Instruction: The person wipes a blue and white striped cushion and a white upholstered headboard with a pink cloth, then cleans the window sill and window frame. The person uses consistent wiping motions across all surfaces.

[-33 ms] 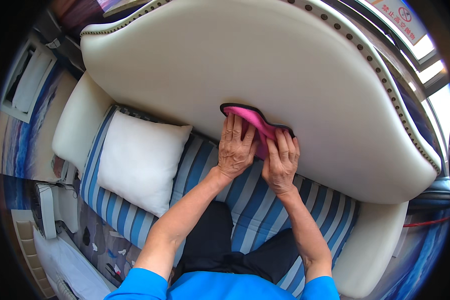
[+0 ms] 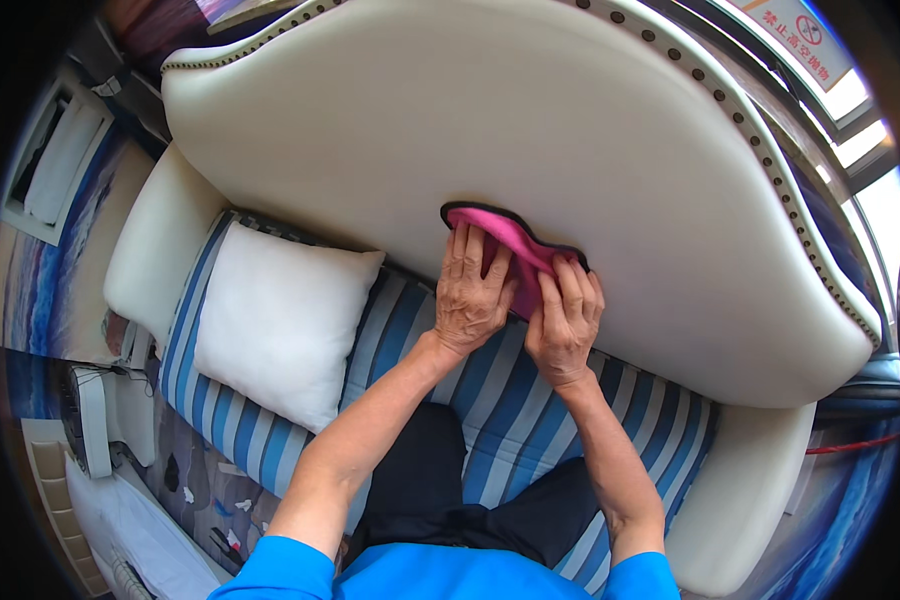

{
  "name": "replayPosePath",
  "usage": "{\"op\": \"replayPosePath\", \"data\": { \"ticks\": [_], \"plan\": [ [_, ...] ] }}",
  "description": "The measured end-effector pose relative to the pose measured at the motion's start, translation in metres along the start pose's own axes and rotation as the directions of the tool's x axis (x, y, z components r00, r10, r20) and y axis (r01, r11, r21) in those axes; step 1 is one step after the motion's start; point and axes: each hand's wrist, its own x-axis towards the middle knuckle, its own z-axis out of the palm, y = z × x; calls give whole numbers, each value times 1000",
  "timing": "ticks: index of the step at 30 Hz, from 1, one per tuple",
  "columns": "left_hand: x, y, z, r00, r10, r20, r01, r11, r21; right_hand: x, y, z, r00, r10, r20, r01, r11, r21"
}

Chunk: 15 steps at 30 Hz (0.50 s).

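A pink cloth (image 2: 515, 240) with a black border is bunched against the lower part of the cream sofa backrest (image 2: 400, 110). On the cloth's left part, my left hand (image 2: 470, 293) presses with its fingers pointing up the backrest. My right hand (image 2: 565, 325) grips the right part, its fingers bent over the fabric near the black edge. Between the two hands the cloth sags in a fold, and its lower part is partly hidden behind them.
Below the backrest lies a blue-and-grey striped seat cushion (image 2: 500, 430), with a white pillow (image 2: 280, 320) on its left. Cream armrests (image 2: 745, 490) close both ends. Round studs line the backrest's top edge. Windows (image 2: 860, 150) are at the upper right.
My right hand has shifted very slightly up and to the right along the cloth. My left hand stays nearly where it was.
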Motion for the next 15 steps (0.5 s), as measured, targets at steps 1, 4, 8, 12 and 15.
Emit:
{"op": "replayPosePath", "data": {
  "ticks": [1,4,8,12,15],
  "plan": [
    [8,0,-6,1000,7,-23,-7,1000,2,9,-1,-4,1000,-11,-27,11,1000,5],
    [46,-9,-15,992,-23,-126,26,999,24,58,-2,-8,989,-74,-125,68,997,-48],
    [103,-27,-35,976,-22,-215,53,989,140,118,-5,-7,987,-56,-152,47,997,-62],
    [72,-40,-28,987,-37,-157,48,996,70,96,-14,11,978,-125,-169,136,989,54],
    [2,-56,-5,984,-86,-153,101,990,95,29,-35,34,1000,-24,-16,27,984,178]
  ]
}}
